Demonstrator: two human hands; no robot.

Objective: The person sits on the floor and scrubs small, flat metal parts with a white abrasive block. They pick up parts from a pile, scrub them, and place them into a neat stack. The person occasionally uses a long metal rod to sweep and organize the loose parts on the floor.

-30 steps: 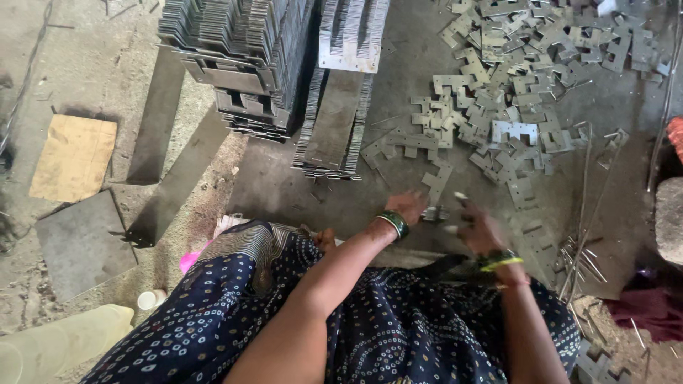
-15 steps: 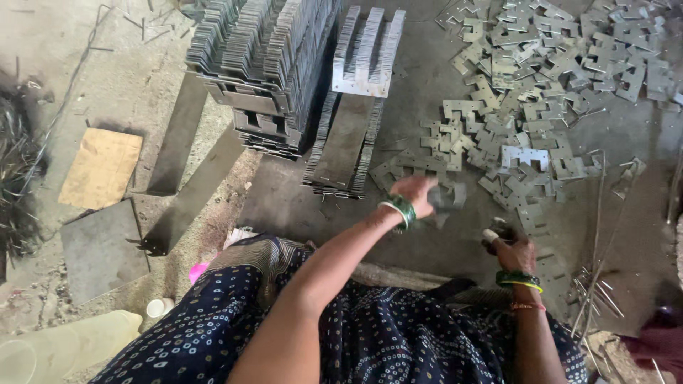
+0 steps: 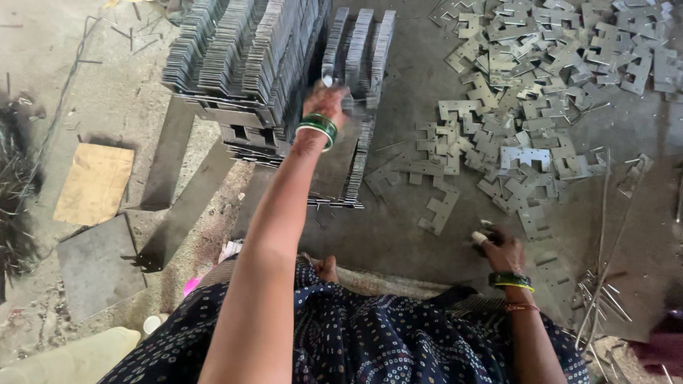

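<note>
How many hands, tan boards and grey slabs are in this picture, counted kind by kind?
Hands: 2, the left hand at the stacked metal plates and the right hand by the loose metal pieces
Tan board: 1
Grey slab: 1
Total: 4

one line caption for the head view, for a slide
Seated person's left hand reaches to upright rows of stacked metal plates; right hand rests low beside loose flat metal pieces on the floor.
</note>
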